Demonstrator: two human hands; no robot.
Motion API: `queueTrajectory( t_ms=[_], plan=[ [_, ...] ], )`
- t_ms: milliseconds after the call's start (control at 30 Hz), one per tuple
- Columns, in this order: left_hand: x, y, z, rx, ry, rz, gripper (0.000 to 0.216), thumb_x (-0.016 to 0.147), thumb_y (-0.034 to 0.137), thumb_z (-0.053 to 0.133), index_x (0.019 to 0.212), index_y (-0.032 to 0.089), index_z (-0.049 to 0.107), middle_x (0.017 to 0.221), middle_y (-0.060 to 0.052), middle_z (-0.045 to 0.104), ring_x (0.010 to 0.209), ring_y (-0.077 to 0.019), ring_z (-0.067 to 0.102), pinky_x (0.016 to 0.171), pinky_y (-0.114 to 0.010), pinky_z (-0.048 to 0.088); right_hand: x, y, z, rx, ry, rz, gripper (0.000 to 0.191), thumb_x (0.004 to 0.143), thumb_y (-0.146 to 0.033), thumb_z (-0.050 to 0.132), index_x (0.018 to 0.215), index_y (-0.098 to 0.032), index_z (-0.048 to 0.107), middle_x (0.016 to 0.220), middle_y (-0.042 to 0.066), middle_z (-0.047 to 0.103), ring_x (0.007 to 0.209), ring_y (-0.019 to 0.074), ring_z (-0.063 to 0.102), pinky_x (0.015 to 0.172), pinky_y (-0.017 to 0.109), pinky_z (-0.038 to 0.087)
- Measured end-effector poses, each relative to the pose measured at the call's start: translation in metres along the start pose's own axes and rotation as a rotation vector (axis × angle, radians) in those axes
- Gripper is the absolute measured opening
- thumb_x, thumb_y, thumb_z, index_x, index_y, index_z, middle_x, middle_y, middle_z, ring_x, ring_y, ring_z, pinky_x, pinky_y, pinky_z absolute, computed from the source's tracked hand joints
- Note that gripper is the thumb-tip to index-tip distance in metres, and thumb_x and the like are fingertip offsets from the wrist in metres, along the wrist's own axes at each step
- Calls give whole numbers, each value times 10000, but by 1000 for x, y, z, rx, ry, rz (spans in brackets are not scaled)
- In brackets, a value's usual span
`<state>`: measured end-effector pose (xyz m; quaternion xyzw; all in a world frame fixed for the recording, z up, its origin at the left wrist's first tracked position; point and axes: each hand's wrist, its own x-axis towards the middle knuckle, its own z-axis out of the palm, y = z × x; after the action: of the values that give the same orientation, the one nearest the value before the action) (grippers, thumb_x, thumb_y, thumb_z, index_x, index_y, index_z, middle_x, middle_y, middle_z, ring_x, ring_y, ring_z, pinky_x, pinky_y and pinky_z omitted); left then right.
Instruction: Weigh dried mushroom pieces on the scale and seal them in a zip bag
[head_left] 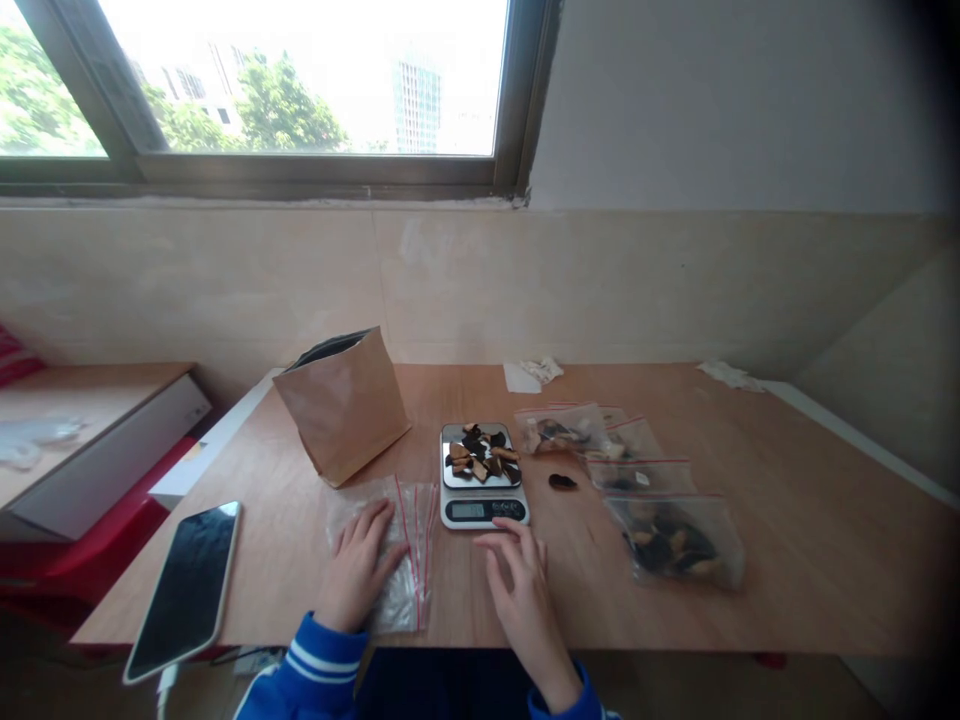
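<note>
Lying lengthwise away from you, the white rectangular digital scale (486,492) bears dried brown-black pieces (480,469). Your empty, half-curled right hand (519,570) is nearer, at its near edge; your left hand (358,565), loosely open, rests on clear red-striped plastic bags (403,592) leftward.

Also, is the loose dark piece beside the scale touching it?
Apart: the head view shows bare tabletop between the loose dark piece and the scale.

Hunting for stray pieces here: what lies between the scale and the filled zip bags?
One dark piece lies on the tabletop between the scale and the filled zip bags, apart from both; the head view shows it.
</note>
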<state>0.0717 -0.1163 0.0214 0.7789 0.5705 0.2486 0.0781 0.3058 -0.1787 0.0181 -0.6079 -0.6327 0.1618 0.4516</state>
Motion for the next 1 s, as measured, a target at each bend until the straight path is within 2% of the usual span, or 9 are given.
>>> queueTrajectory(
  t_ms=[100, 200, 333, 500, 633, 733, 833, 933, 1000],
  plan=[
    [-2, -4, 6, -54, 44, -12, 313, 834, 398, 562, 1099, 257, 650, 1173, -82, 665, 1073, -283, 611, 898, -473, 485, -2, -15, 5, 59, -63, -21, 239, 899, -159, 426, 939, -276, 630, 1096, 66, 564, 1051, 245, 536, 921, 424, 447],
    [4, 1, -4, -163, 135, 0, 224, 838, 360, 569, 1006, 263, 682, 1037, -67, 712, 968, -262, 654, 845, -433, 508, -2, -34, 13, 135, -102, -50, 232, 904, -167, 435, 1014, -279, 606, 1054, 53, 598, 1034, 232, 558, 917, 400, 461],
    [6, 22, -20, -330, 283, 87, 226, 821, 315, 617, 1036, 268, 668, 1025, -48, 708, 981, -244, 648, 869, -410, 506, 8, -62, 29, 279, -99, -16, 249, 909, -236, 476, 1152, -245, 532, 1079, 65, 612, 1043, 220, 569, 914, 373, 473],
    [1, 42, -29, -440, 419, 109, 273, 823, 260, 621, 1094, 274, 644, 1067, -41, 689, 1043, -232, 624, 948, -415, 484, 31, -76, 45, 481, -138, 83, 197, 896, -307, 504, 1062, -208, 539, 945, 45, 625, 786, 167, 603, 731, 301, 508],
    [1, 44, -31, -512, 453, 105, 257, 831, 248, 609, 1086, 266, 643, 1051, -33, 686, 1011, -218, 632, 935, -394, 498, 43, -80, 36, 520, -149, 69, 236, 841, -347, 587, 1024, -204, 544, 947, 46, 602, 801, 161, 579, 736, 288, 493],
    [3, 43, -32, -539, 490, 50, 250, 831, 281, 611, 1079, 255, 636, 1043, -38, 675, 1003, -218, 626, 933, -387, 494, 48, -82, 25, 583, -201, 29, 271, 865, -391, 548, 1071, -215, 545, 989, 47, 589, 831, 159, 563, 759, 286, 481],
    [6, 45, -30, -606, 505, -18, 230, 843, 323, 595, 1055, 240, 624, 1007, -47, 663, 974, -213, 622, 898, -367, 503, 52, -80, 23, 658, -146, 116, 264, 912, -438, 450, 1028, -210, 513, 836, 8, 567, 727, 142, 543, 678, 263, 461],
    [10, 48, -29, -714, 459, -74, 244, 859, 361, 567, 1058, 224, 602, 1002, -64, 646, 950, -207, 618, 859, -343, 511, 57, -76, 26, 600, -150, 134, 249, 868, -439, 533, 955, -206, 520, 652, -52, 470, 580, 120, 457, 565, 234, 396],
    [13, 52, -30, -774, 396, -63, 272, 877, 365, 537, 1102, 219, 581, 1051, -77, 634, 990, -212, 607, 882, -348, 498, 62, -75, 26, 554, -178, 107, 217, 856, -416, 553, 874, -201, 547, 612, -58, 452, 552, 113, 433, 537, 228, 368]
  ],
)
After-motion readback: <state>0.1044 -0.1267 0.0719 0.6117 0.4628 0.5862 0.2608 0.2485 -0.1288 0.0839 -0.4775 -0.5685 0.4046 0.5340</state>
